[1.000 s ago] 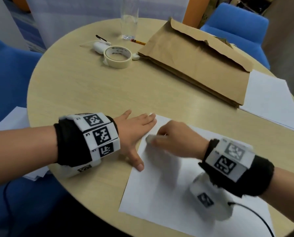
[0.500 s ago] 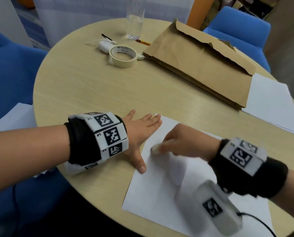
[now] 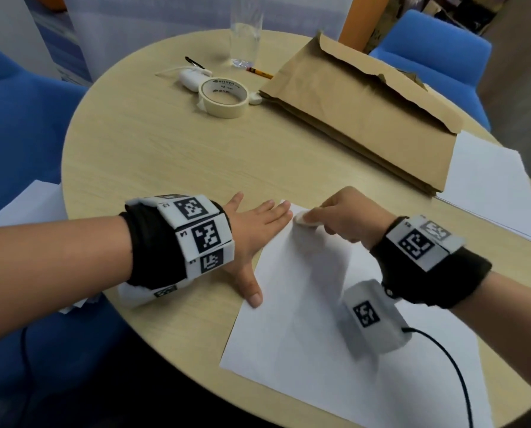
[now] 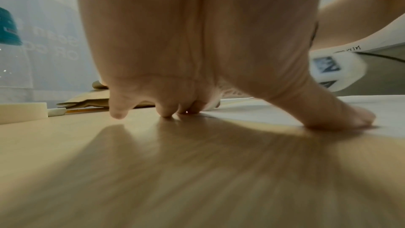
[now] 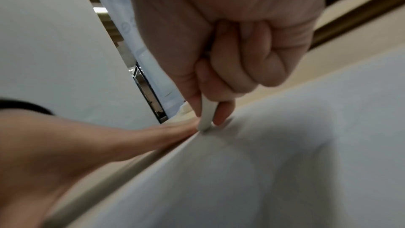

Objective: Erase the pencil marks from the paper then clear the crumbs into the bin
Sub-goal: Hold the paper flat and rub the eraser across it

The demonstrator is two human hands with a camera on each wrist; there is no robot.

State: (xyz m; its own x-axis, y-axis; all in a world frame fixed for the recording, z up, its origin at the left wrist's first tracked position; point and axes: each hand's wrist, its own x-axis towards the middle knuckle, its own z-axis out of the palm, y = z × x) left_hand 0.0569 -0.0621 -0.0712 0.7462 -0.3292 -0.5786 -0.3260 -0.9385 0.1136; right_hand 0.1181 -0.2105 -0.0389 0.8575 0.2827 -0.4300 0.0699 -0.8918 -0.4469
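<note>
Our right hand (image 3: 347, 216), pinching the small white eraser (image 3: 304, 218), has rubbed up to the white paper sheet's (image 3: 319, 319) far corner beside our flat, spread left hand (image 3: 252, 230), so erasing looks nearly finished.

the right hand (image 5: 230, 55) pinches a white eraser (image 5: 207, 116) at frame centre, its tip touching the paper (image 5: 285, 171) at its edge; the left hand (image 5: 65, 145) lies flat at lower left.

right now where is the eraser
In the head view the small white eraser is pinched in the right hand, pressed on the white paper sheet's far corner beside the left hand's fingers.
</note>
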